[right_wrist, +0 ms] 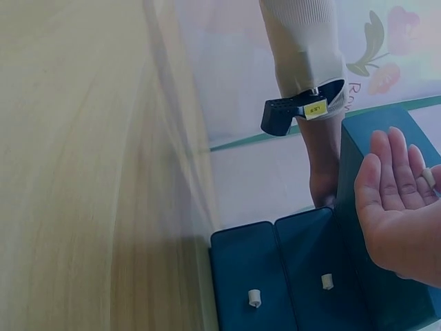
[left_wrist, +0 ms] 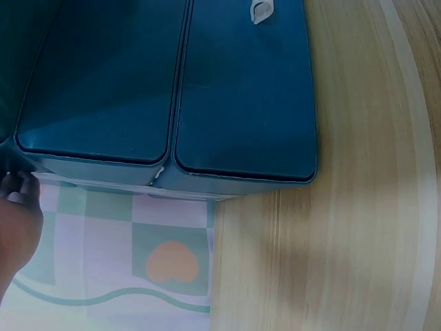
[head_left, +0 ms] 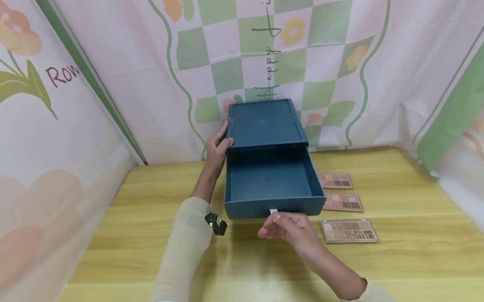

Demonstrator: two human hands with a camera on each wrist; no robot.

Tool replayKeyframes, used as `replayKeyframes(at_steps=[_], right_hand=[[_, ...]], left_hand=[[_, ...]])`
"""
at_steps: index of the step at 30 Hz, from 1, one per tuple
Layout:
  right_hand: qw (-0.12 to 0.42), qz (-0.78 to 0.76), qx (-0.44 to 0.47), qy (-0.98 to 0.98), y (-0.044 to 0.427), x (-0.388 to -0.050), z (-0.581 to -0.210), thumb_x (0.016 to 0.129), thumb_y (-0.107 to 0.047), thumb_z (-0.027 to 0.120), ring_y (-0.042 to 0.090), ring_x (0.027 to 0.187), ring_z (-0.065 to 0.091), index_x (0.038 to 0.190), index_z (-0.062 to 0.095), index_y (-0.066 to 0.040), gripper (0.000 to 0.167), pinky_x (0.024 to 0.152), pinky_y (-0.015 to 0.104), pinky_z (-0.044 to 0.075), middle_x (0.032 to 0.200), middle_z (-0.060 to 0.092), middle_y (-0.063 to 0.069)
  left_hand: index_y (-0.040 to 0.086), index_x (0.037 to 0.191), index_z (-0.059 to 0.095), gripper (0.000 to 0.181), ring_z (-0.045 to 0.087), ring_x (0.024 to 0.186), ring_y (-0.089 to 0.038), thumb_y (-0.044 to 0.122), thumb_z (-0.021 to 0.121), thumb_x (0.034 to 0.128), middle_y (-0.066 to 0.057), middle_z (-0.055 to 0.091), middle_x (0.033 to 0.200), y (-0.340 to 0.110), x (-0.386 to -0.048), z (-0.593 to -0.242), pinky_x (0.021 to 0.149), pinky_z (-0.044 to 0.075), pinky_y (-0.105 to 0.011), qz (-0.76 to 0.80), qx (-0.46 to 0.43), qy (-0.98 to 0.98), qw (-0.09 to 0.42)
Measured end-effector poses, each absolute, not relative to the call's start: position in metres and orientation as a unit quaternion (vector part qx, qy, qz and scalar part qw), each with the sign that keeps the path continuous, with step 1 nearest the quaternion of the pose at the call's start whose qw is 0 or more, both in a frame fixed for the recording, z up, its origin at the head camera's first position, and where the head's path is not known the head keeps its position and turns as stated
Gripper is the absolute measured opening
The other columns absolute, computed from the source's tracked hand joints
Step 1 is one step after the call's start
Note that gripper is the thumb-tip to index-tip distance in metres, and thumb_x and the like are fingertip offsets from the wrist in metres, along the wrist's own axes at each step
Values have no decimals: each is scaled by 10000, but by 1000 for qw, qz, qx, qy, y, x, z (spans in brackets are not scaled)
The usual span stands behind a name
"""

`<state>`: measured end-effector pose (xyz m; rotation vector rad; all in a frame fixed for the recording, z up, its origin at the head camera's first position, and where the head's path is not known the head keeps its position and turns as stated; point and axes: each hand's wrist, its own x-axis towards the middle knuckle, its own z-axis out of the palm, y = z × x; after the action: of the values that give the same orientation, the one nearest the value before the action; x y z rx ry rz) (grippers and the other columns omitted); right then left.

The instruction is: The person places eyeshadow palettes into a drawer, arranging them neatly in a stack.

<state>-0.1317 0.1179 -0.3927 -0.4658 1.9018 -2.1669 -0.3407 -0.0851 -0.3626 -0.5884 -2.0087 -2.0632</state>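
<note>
A dark blue drawer cabinet (head_left: 265, 121) stands at the back of the table, its top drawer (head_left: 246, 210) pulled far out and bare inside. The left hand (head_left: 216, 148) grips the cabinet's left side, thumb over the top edge; in the left wrist view this hand (left_wrist: 19, 224) shows at the left edge. Below the front of the drawer, the right hand (head_left: 294, 234) pinches its white pull tab (head_left: 274, 211). The right wrist view shows the right hand (right_wrist: 406, 221) palm up, with the tab (right_wrist: 428, 177) between thumb and finger. Two lower drawers (right_wrist: 251, 269) are closed.
Three makeup palettes lie right of the cabinet on the wooden table (head_left: 420, 232): one at the back (head_left: 337, 181), one in the middle (head_left: 347, 202) and one nearer the front (head_left: 349, 231). A patterned curtain (head_left: 136, 83) hangs close behind the cabinet.
</note>
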Motion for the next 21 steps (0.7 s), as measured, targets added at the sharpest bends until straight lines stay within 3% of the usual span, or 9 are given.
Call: replayKeyframes(at_steps=[4, 12, 17, 21], right_hand=[[113, -737, -180, 642, 121, -133, -392, 1086, -204, 407, 55, 913, 752, 1004, 721, -152, 329, 887, 229, 574, 912, 787, -126], [94, -696, -209, 681, 140, -133, -388, 1091, -196, 401, 54, 897, 760, 1087, 733, -89, 349, 870, 238, 583, 921, 789, -146], [70, -678, -225, 696, 165, -126, -395, 1090, -138, 390, 51, 914, 754, 1078, 747, -224, 367, 874, 220, 576, 962, 787, -142], [46, -658, -243, 711, 186, -123, -403, 1078, -60, 380, 32, 935, 746, 1104, 745, -239, 407, 872, 187, 556, 984, 786, -149]], left_hand=[[15, 1555, 355, 668, 422, 1386, -171, 94, 474, 903, -111, 330, 1664, -85, -341, -363, 1029, 361, -202, -697, -195, -682, 105], [29, 1549, 371, 666, 456, 1296, -173, 98, 474, 894, -96, 354, 1654, -85, -341, -361, 1015, 374, -186, -699, -192, -680, 111], [29, 1552, 365, 669, 466, 1277, -179, 103, 472, 896, -96, 350, 1655, -85, -341, -363, 1034, 366, -204, -696, -192, -683, 108], [25, 1549, 373, 671, 447, 1370, -179, 115, 475, 892, -105, 357, 1651, -83, -343, -364, 1109, 363, -264, -695, -192, -683, 112]])
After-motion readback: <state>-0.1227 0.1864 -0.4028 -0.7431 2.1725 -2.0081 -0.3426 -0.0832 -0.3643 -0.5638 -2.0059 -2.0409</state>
